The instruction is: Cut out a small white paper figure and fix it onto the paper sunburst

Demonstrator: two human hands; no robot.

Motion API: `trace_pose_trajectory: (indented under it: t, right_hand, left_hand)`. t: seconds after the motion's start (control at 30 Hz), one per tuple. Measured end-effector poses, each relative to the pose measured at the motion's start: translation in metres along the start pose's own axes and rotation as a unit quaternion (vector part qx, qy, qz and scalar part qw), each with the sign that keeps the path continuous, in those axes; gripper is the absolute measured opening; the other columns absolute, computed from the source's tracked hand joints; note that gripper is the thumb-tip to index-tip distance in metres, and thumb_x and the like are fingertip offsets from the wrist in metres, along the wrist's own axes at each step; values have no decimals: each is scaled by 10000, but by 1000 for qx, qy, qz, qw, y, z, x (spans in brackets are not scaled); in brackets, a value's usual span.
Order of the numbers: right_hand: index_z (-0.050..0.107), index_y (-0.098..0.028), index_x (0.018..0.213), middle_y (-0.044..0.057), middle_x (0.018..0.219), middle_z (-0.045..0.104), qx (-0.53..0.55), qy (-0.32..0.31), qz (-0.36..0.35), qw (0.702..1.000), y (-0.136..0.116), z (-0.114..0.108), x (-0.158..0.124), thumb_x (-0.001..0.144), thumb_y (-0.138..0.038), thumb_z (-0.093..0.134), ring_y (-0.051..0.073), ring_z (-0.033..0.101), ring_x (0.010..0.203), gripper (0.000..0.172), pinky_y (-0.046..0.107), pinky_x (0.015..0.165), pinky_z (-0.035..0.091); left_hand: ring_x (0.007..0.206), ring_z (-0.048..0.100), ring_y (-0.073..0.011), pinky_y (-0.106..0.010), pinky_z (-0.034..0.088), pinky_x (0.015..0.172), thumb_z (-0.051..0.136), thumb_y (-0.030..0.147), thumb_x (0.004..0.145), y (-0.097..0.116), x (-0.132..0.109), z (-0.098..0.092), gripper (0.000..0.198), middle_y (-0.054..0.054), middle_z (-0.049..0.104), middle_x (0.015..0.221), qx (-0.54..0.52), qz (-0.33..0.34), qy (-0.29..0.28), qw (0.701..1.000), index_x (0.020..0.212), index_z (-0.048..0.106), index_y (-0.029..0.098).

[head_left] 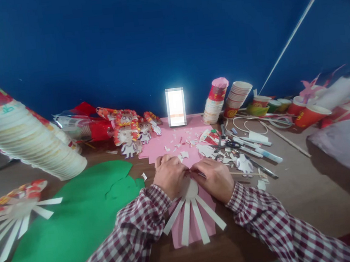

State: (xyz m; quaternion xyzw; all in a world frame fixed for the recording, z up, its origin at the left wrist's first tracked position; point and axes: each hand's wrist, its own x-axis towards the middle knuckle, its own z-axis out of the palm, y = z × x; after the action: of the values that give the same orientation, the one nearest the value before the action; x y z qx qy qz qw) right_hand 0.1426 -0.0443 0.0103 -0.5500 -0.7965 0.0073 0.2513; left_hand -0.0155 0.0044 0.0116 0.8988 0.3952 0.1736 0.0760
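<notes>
In front of me lies a cut paper cup, its round base pale and its sides slit into several strips that fan out toward me. My left hand pinches at the cup's far side, fingers bent and closed. My right hand meets it there, thumb and fingertips pressed together on the same far edge. The fingers hide the strips between them. Beneath the cup is pink paper, strewn with white scraps farther back.
A second slit cup rests by a green sheet on the left, near a leaning cup stack. Paper lion figures stand behind. Pens, scraps and orange cups lie right. A lit phone stands at the back.
</notes>
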Motion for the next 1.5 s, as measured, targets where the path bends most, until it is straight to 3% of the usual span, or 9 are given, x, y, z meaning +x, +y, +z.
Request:
trace_pose_trajectory:
  t: [0.23, 0.83, 1.07, 1.5]
  right_hand:
    - [590, -181, 793, 46, 748, 609, -20, -1, -12, 1000, 0, 0, -1, 819, -237, 482, 152, 535, 764, 124, 242, 698, 367]
    - [599, -174, 800, 36, 730, 611, 5, -4, -8, 1000, -1, 2, -2, 740, -185, 529, 155, 538, 729, 93, 259, 700, 382]
    - [618, -176, 794, 41, 715, 622, 9, 7, -7, 1000, -3, 2, -2, 748, -167, 506, 152, 550, 719, 121, 257, 702, 390]
    - [629, -184, 782, 34, 713, 628, 16, 11, -7, 1000, -4, 3, -2, 780, -190, 505, 140, 558, 709, 124, 239, 677, 387]
  left_hand:
    - [838, 427, -224, -402, 267, 769, 503, 261, 740, 1, -1, 0, 167, -41, 563, 731, -18, -11, 23, 1000, 724, 669, 269]
    - [814, 446, -195, -390, 262, 774, 607, 202, 643, 2, -2, -4, 99, -3, 591, 692, -82, -61, 16, 995, 680, 671, 268]
    - [792, 461, -181, -372, 271, 768, 660, 298, 610, 1, -1, -3, 51, 4, 586, 674, -101, -76, 21, 992, 649, 669, 265]
    - [785, 497, -174, -365, 290, 778, 658, 304, 602, -1, -1, -1, 43, 23, 609, 663, -125, -122, 8, 985, 633, 674, 280]
